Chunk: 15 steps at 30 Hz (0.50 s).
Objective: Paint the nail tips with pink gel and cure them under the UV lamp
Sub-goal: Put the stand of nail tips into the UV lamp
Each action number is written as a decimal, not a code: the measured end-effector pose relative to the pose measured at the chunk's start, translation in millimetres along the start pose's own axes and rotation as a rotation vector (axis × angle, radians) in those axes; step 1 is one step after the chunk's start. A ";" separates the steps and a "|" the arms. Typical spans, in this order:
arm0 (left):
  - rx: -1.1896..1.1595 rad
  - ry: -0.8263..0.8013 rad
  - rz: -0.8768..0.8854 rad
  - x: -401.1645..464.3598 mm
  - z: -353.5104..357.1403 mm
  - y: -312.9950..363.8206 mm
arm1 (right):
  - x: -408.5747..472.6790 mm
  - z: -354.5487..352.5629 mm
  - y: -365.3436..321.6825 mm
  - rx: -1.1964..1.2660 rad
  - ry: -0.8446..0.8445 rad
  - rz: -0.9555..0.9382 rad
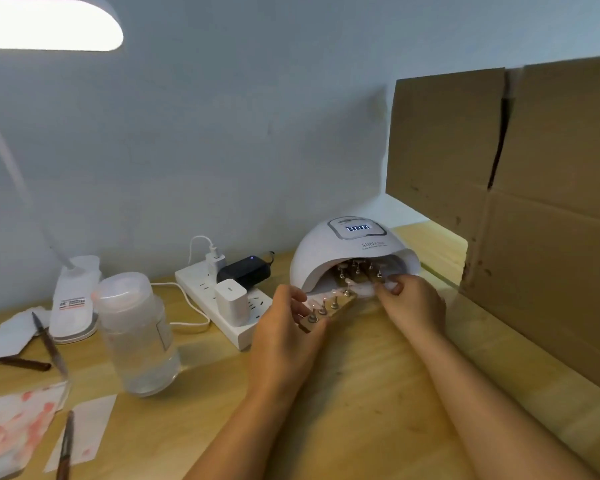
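At frame center, your left hand pinches the wooden nail-tip holder at the UV lamp mouth; your right hand grips its far end.

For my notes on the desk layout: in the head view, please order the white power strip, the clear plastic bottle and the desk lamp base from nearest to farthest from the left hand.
1. White power strip, just left of the left hand.
2. Clear plastic bottle, farther left.
3. Desk lamp base, farthest left, behind the bottle.
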<state>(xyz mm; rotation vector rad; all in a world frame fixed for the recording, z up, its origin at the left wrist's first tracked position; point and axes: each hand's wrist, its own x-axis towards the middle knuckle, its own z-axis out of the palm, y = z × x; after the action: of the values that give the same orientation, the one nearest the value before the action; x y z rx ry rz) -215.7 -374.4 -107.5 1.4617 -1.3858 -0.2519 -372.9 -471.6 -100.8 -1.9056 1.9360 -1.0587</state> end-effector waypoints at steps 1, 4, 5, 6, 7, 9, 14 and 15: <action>-0.002 0.004 -0.005 0.8 0.3 -0.1 | 3.4 1.7 -0.7 0.003 -0.007 0.006; -0.010 0.027 -0.023 0.8 1.4 0.1 | 9.1 4.1 -0.6 0.017 0.003 0.024; -0.009 0.030 -0.027 -0.2 1.7 0.6 | 9.5 4.3 0.1 0.020 0.010 0.027; -0.005 0.035 -0.028 -1.3 1.9 1.2 | 9.7 4.2 0.6 0.018 0.014 0.029; 0.003 0.041 -0.028 -2.5 2.1 1.7 | 9.8 3.9 1.1 0.011 0.016 0.031; 0.027 0.052 -0.024 -4.1 2.2 2.8 | 10.4 2.9 2.5 0.007 0.031 0.037; 0.063 0.059 -0.023 -2.8 3.4 7.0 | 13.5 -1.2 8.2 -0.061 0.092 0.075; 0.064 0.058 -0.030 -2.3 3.7 7.6 | 13.2 -1.5 7.7 -0.068 0.107 0.059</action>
<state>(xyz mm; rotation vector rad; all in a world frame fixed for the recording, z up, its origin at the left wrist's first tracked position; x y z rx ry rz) -223.7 -372.7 -104.3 1.5320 -1.3372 -0.1840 -381.5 -484.3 -100.3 -1.8492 2.0981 -1.1126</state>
